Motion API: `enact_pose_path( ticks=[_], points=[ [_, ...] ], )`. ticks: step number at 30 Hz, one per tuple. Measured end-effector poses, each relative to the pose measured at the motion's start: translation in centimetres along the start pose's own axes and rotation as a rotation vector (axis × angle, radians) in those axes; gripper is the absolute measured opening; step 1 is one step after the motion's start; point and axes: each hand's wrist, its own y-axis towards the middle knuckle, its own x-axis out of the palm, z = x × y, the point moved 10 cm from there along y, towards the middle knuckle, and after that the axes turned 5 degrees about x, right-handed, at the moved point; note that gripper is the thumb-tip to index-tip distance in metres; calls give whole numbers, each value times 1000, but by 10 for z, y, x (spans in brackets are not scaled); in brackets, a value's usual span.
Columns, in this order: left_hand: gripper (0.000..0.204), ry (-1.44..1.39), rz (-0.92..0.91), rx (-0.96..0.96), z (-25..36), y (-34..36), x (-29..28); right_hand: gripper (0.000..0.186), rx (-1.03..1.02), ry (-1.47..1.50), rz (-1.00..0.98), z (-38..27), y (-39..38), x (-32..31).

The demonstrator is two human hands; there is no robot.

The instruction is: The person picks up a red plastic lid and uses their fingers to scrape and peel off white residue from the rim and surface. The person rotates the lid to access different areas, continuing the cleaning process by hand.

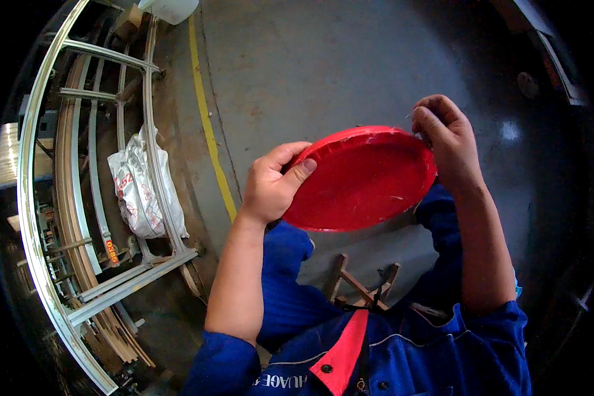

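Observation:
A round, shallow red plastic dish or lid [360, 185] is held up in front of me, tilted, with pale scuffs along its rim. My left hand [272, 183] grips its left edge, the thumb lying over the rim on the inner face and the other fingers behind it. At the far right edge, my right hand [450, 142] has its fingers curled and thumb and forefinger pinched together, close to the rim. A thin pale wisp seems to show at those fingertips; I cannot make out what it is.
Metal rack framing [153, 132] on the left holds long bars and a white woven sack [138, 191]. A yellow line [208, 125] runs along the grey floor. Wooden stool legs [358, 285] show between my knees. A white bucket [171, 9] stands at the far left.

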Motion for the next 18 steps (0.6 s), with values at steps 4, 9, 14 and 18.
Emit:
enact_pose_path(
  ticks=[4,9,14,18],
  points=[
    [29,40,53,3,-3,5,4,16,65,431,136,2,3,-30],
    [25,313,150,64,4,13,7,20,153,336,95,19,0,-28],
    [25,566,285,265,41,3,36,25,455,353,-157,54,-33,49],
    [34,678,255,514,63,-4,60,29,394,514,-141,45,-34,59]
  ],
)
